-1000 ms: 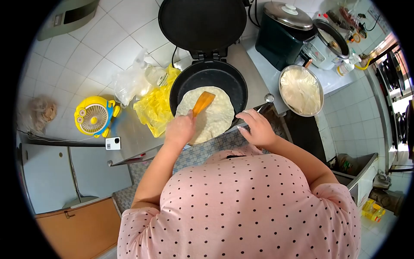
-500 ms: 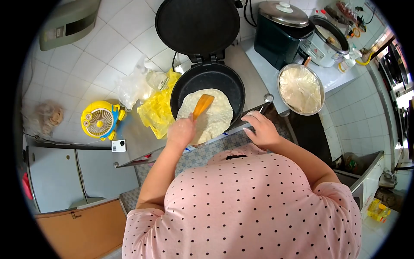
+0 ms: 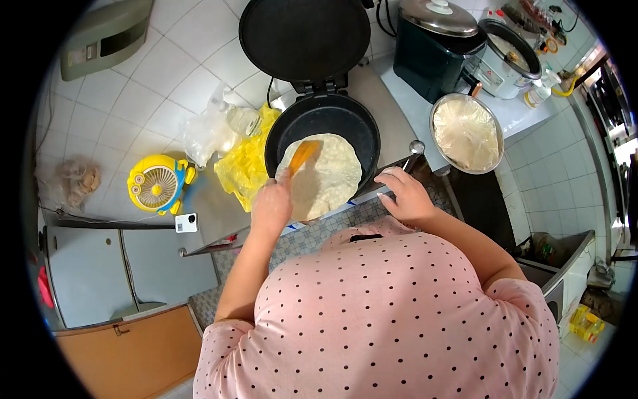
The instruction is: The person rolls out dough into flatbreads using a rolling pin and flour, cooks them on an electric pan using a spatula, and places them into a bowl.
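Note:
My left hand (image 3: 272, 205) is closed round the handle of a wooden spatula (image 3: 303, 157). The spatula's blade lies at the upper left part of a pale round flatbread (image 3: 329, 176). That flatbread sits in the front of a black electric griddle (image 3: 332, 120), its near side reaching the griddle's front rim. The griddle's round lid (image 3: 304, 36) stands raised behind it. Empty and with its fingers apart, my right hand (image 3: 407, 194) is at the counter's front edge, just right of the griddle.
Left of the griddle lie a yellow plastic bag (image 3: 244, 166) and a clear bag (image 3: 207, 136). A yellow fan (image 3: 157, 189) and a white phone-like device (image 3: 187, 223) are farther left. At right are a film-covered metal bowl (image 3: 467, 133), a dark green appliance (image 3: 428, 66) and an open cooker (image 3: 498, 76).
The spatula has moved left across the flatbread with my left hand, and its blade now sits nearer the left side. My right hand stays in about the same place.

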A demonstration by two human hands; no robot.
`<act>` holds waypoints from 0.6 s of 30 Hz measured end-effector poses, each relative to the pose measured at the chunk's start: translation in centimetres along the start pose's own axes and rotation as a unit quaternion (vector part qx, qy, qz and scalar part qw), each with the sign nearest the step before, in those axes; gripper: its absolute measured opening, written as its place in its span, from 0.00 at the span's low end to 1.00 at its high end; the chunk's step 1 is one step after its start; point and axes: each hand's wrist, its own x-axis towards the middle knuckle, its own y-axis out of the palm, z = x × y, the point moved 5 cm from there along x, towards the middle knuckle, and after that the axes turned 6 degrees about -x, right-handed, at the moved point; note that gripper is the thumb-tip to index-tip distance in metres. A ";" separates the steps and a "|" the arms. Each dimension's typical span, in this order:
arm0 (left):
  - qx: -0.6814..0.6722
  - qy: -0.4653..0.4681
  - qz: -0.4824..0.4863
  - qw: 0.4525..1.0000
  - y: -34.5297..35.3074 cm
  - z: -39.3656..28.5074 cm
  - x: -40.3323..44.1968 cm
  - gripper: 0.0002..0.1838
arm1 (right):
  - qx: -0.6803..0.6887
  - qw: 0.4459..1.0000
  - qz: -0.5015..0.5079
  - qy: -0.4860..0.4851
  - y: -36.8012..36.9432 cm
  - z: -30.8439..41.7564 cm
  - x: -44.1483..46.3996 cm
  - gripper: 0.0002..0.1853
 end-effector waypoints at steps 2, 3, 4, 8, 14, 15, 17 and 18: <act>0.014 0.006 0.030 0.999 -0.6 -1.2 0.1 0.23 | 0.006 1.000 0.008 0.002 0.1 -0.1 0.2 0.19; 0.031 0.009 0.056 0.998 -0.4 -1.6 0.1 0.24 | 0.010 1.000 0.012 0.002 0.2 -0.1 0.3 0.19; 0.047 0.012 0.082 0.995 -0.2 -1.9 0.1 0.24 | 0.010 1.000 0.010 -0.001 0.2 0.0 0.4 0.18; 0.080 0.021 0.112 0.990 0.7 -3.6 -0.3 0.23 | 0.009 1.000 0.001 -0.012 0.5 -0.3 0.6 0.17; 0.108 0.039 0.131 0.985 1.5 -5.1 -0.2 0.22 | 0.011 1.000 0.006 -0.017 0.7 -0.4 0.8 0.15; 0.109 0.036 0.138 0.984 1.6 -5.3 -0.2 0.23 | 0.010 1.000 0.004 -0.019 0.7 -0.4 0.7 0.14; 0.116 0.036 0.137 0.983 1.9 -5.4 -0.3 0.23 | 0.012 1.000 0.000 -0.017 0.8 -0.6 0.7 0.14; 0.123 0.040 0.129 0.983 2.3 -5.3 -0.4 0.23 | 0.012 1.000 -0.003 -0.016 0.8 -0.7 0.6 0.13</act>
